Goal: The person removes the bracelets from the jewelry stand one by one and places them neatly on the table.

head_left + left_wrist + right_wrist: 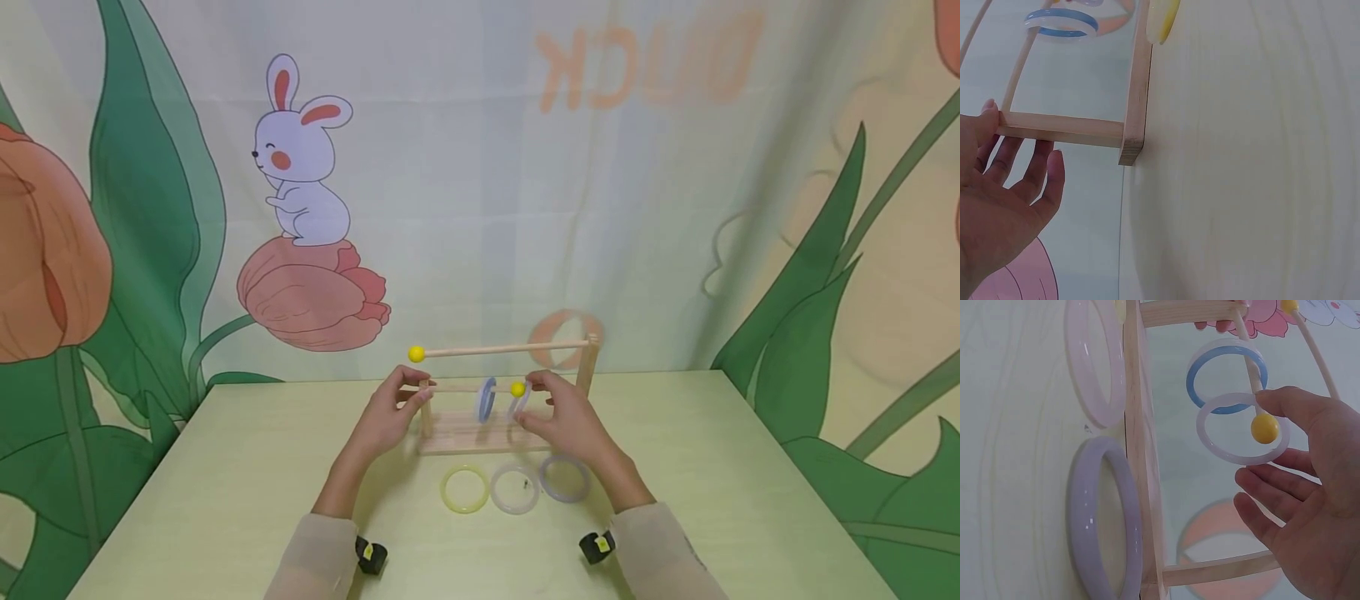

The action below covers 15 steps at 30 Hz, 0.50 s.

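A wooden bangle stand [480,444] has an upper and a lower rod, each tipped with a yellow ball. My left hand [387,417] grips the top of its short left post [1060,128], thumb on one side and fingers on the other. On the lower rod hang a blue bangle [1192,387] and a whitish one [482,402], close together. My right hand [566,415] pinches a pale lilac bangle [1210,440] between thumb and fingers. The lower rod's yellow ball [1265,429] shows inside that bangle's opening.
In front of the stand, a yellow bangle [443,490], a pale pink bangle [493,493] and a purple bangle [545,487] lie in a row on the table [262,475]. The upper rod [502,348] runs above both hands from the taller right post [588,367]. A printed curtain [450,167] hangs behind.
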Each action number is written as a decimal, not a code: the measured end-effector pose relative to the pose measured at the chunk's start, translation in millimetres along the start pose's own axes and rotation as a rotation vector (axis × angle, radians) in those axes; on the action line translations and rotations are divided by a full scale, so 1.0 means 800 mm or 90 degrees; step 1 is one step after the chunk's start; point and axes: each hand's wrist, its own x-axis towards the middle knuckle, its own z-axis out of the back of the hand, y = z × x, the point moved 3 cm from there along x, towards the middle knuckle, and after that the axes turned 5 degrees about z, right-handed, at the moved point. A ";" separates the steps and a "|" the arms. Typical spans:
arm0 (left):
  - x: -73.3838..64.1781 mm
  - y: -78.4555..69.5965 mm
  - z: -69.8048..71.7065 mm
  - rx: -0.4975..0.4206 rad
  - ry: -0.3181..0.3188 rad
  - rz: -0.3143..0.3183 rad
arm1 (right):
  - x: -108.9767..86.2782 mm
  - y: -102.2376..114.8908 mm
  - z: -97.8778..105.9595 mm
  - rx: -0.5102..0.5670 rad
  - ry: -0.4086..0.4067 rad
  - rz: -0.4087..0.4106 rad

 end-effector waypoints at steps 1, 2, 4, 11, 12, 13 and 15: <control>-0.001 -0.001 0.001 0.000 -0.002 -0.001 | 0.001 0.001 0.000 0.000 0.000 -0.002; -0.001 -0.001 0.001 -0.001 -0.004 -0.004 | 0.001 0.001 0.000 -0.001 0.001 -0.005; -0.002 -0.002 0.002 -0.004 -0.006 -0.009 | 0.001 0.002 0.000 -0.004 0.001 -0.003; -0.002 0.000 0.004 -0.004 -0.009 -0.006 | 0.001 0.004 -0.004 0.004 0.013 -0.001; -0.002 0.000 0.004 -0.003 -0.010 -0.006 | 0.000 0.005 -0.004 0.007 0.014 -0.002; -0.002 -0.001 0.004 -0.005 -0.008 -0.003 | -0.001 0.005 -0.004 0.012 0.013 -0.002; -0.002 0.001 0.002 -0.004 -0.002 -0.002 | -0.004 0.006 -0.004 0.022 0.012 -0.013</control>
